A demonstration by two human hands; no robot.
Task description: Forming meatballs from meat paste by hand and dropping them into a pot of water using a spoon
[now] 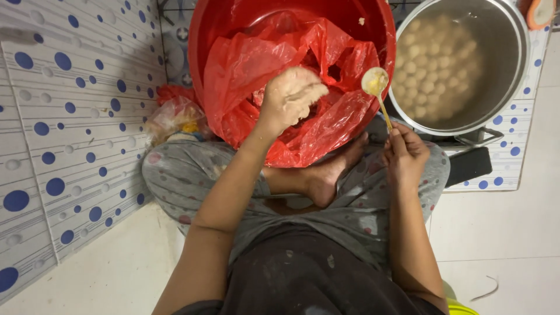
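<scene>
My left hand (pixel 290 96) is coated in pale dough and closed around a lump of it, held over a red basin (pixel 201 35) lined with a crumpled red plastic bag (pixel 326 125). My right hand (pixel 405 154) grips the handle of a yellow spoon (pixel 375 81) whose bowl carries pale paste, raised between the basin and a steel pot (pixel 513 76). The pot holds several round pale balls (pixel 437 64) floating in cloudy liquid. I sit cross-legged on the floor, one bare foot (pixel 329 175) under the basin.
A white wall with blue dots (pixel 64 116) stands on the left. A clear plastic bag with yellowish contents (pixel 175 119) lies by the wall beside the basin. The pot rests on a dark stove (pixel 472 163). Pale floor tiles (pixel 501 233) spread on the right.
</scene>
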